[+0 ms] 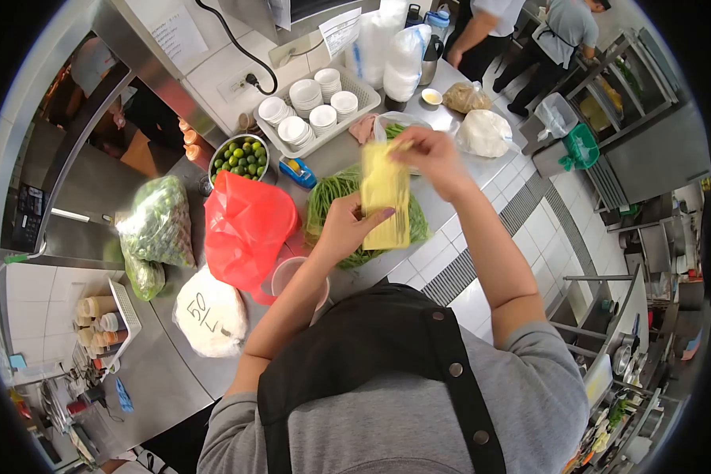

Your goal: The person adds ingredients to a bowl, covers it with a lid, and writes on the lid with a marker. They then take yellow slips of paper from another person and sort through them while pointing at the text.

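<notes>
Above the counter I hold up a thin yellow rectangular piece (385,197), marked with faint lines, perhaps paper; motion blur hides its exact kind. My left hand (346,227) pinches its lower left side, thumb across the front. At its upper right corner, the fingers of my right hand (434,162) are closed on it. Behind and below the yellow piece lies a bag of long green beans (332,197), partly covered by it and by my left hand. A blue tape dispenser (298,172) sits just left of the beans.
On the counter's left are a red plastic bag (249,229), a bowl of limes (241,158), a bag of green vegetables (162,221) and a white bag marked 50 (209,312). A tray of stacked white cups (324,107) stands behind. Two people stand at the far right.
</notes>
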Demonstrator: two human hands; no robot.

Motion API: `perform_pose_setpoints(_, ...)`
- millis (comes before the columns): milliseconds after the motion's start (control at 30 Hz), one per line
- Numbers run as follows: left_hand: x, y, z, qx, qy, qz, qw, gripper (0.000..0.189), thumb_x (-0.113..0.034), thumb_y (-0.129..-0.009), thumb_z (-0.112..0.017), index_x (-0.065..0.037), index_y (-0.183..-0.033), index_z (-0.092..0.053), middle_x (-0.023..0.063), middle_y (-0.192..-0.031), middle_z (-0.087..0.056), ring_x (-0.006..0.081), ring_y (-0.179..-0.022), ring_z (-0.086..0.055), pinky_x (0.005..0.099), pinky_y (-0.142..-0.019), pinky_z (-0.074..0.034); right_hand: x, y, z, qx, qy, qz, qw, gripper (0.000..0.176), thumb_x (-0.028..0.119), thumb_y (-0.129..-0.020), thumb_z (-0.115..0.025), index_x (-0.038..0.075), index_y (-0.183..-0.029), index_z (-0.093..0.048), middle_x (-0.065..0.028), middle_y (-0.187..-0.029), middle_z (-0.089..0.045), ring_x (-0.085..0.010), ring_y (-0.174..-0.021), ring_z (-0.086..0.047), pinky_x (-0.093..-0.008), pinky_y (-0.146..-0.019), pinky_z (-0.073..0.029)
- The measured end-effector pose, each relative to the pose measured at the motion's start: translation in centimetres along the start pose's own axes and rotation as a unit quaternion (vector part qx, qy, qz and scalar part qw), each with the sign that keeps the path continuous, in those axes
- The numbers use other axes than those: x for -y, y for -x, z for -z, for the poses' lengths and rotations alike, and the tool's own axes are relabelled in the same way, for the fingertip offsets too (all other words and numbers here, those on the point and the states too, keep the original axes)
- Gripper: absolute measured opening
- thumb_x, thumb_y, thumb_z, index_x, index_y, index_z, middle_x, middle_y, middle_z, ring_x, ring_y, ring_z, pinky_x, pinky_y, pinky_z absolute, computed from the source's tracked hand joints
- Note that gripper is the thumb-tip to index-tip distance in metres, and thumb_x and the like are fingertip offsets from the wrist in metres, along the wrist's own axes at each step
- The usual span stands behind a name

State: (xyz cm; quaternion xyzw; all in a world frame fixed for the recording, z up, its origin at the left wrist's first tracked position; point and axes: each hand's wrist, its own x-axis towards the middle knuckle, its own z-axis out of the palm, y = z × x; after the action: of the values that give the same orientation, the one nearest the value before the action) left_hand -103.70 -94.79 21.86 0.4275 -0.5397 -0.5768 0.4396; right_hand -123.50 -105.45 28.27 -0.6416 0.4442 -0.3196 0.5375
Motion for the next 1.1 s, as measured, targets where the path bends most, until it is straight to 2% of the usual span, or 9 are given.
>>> perform_pose_setpoints(100,0.4,0.4,0.6,-0.043,-0.072,-0.035,0.996,0.030,0.003,-0.093,-0.063,0.001,-0.122,-0.065,0.0068,-0.114,-0.067,0.0082,-0.097,-0.063,0.0253,-0.079,-0.052,0.7,1.1,3.2,-0.221,-0.277,0.082,0.931,0.016,0.004,-0.089,-0.069,0.004,-0.105,-0.064,-0.0011,-0.089,-0.067,-0.0101,-0.075,-0.063,-0.0258,-0.071,-0.052)
perform_pose_setpoints(167,0.8,0.6,1.0,-0.057,-0.021,-0.032,0.998,0.037,0.010,-0.091,-0.057,0.000,-0.126,-0.063,0.0080,-0.121,-0.064,0.0103,-0.105,-0.062,0.0257,-0.086,-0.051,0.9,2.5,5.6,-0.268,-0.285,0.106,0.914,0.016,0.003,-0.091,-0.067,0.001,-0.106,-0.064,-0.0037,-0.095,-0.069,-0.0119,-0.082,-0.067,-0.0259,-0.075,-0.054)
perform_pose_setpoints(467,0.0,0.7,-0.3,-0.119,0.041,-0.099,0.987,0.089,0.019,-0.086,-0.052,-0.012,-0.159,-0.013,0.0151,-0.125,-0.060,0.0185,-0.114,-0.061,0.0310,-0.096,-0.049,-1.1,4.9,-2.5,-0.088,-0.104,0.007,0.991,0.018,0.005,-0.080,-0.082,0.002,-0.090,-0.068,-0.0015,-0.082,-0.070,-0.0075,-0.068,-0.062,-0.0221,-0.065,-0.050)
perform_pose_setpoints(533,-0.3,0.7,-1.0,-0.137,0.045,-0.123,0.982,0.093,0.021,-0.084,-0.050,-0.014,-0.160,-0.008,0.0159,-0.127,-0.060,0.0203,-0.113,-0.062,0.0319,-0.096,-0.049,-3.1,3.6,-4.9,-0.145,-0.084,0.048,0.985,0.017,0.006,-0.080,-0.082,0.002,-0.089,-0.068,-0.0002,-0.079,-0.069,-0.0073,-0.066,-0.061,-0.0224,-0.064,-0.049)
perform_pose_setpoints(633,-0.7,1.3,-1.2,-0.143,0.058,-0.130,0.979,0.093,0.021,-0.084,-0.047,-0.014,-0.160,-0.007,0.0165,-0.129,-0.059,0.0209,-0.114,-0.061,0.0331,-0.096,-0.049,-3.4,2.3,-6.2,-0.130,-0.107,0.043,0.985,0.017,0.006,-0.081,-0.082,0.002,-0.086,-0.066,0.0005,-0.077,-0.067,-0.0065,-0.068,-0.060,-0.0225,-0.062,-0.048)
perform_pose_setpoints(700,-0.7,1.7,-1.3,-0.154,0.076,-0.131,0.977,0.092,0.021,-0.085,-0.047,-0.013,-0.160,-0.006,0.0161,-0.125,-0.059,0.0199,-0.110,-0.061,0.0321,-0.096,-0.049,-2.6,2.4,-6.4,-0.077,-0.150,-0.058,0.984,0.015,0.004,-0.082,-0.080,0.004,-0.085,-0.065,0.0009,-0.079,-0.066,-0.0052,-0.071,-0.059,-0.0203,-0.063,-0.046)
perform_pose_setpoints(833,0.9,2.1,0.2,-0.147,0.264,-0.089,0.949,0.088,0.018,-0.085,-0.044,-0.013,-0.160,-0.009,0.0167,-0.128,-0.059,0.0213,-0.115,-0.061,0.0340,-0.095,-0.050,-4.2,1.6,-7.4,-0.109,-0.140,-0.023,0.984,0.017,0.004,-0.082,-0.080,0.004,-0.082,-0.063,0.0015,-0.078,-0.066,-0.0045,-0.070,-0.058,-0.0204,-0.062,-0.045)
perform_pose_setpoints(933,2.3,1.5,0.1,-0.232,0.170,-0.081,0.954,0.074,0.012,-0.091,-0.052,-0.009,-0.155,-0.021,0.0147,-0.124,-0.059,0.0194,-0.112,-0.061,0.0314,-0.092,-0.051,-4.2,1.4,-8.4,-0.110,-0.119,0.011,0.987,0.018,0.004,-0.083,-0.079,0.004,-0.081,-0.061,0.0006,-0.075,-0.065,-0.0050,-0.067,-0.057,-0.0213,-0.060,-0.045)
perform_pose_setpoints(1100,1.9,1.2,1.1,-0.325,0.025,-0.132,0.936,0.064,0.008,-0.092,-0.059,-0.007,-0.149,-0.033,0.0073,-0.110,-0.056,0.0136,-0.102,-0.058,0.0282,-0.085,-0.050,-1.8,1.0,-11.4,-0.062,-0.185,0.073,0.978,0.038,-0.005,-0.088,-0.068,0.003,-0.121,-0.052,-0.0085,-0.104,-0.068,-0.0120,-0.091,-0.064,-0.0250,-0.078,-0.051)
